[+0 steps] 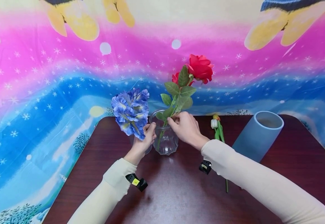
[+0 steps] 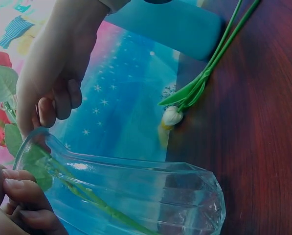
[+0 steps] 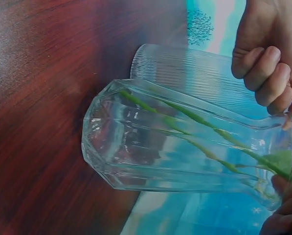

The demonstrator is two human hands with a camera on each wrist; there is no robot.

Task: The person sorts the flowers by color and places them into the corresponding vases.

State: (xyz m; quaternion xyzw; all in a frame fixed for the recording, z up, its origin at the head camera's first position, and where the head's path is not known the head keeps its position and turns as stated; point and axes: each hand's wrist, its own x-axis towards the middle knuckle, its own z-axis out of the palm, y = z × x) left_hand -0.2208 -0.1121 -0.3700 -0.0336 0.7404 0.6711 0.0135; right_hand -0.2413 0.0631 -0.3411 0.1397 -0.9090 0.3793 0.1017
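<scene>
A clear glass vase (image 1: 167,144) stands upright at the middle of the table, with the green stems (image 3: 204,147) of red roses (image 1: 201,68) inside it. My right hand (image 1: 186,126) pinches the rose stem just over the vase mouth; leaves and blooms rise above the fingers. At the left of the rim, my left hand (image 1: 144,140) grips the vase's edge, fingers curled. Blue ruffled flowers (image 1: 131,112) show right behind the left hand. Near them a ribbed clear glass vase (image 3: 185,63) stands close beside the first one, partly covered by that hand in the head view.
White and yellow tulips (image 1: 214,123) with green stems lie on the dark wooden table (image 1: 168,193), right of the right hand. A blue-grey vase (image 1: 259,133) stands farther right, partly behind the right sleeve. A colourful printed cloth (image 1: 140,56) hangs behind the table.
</scene>
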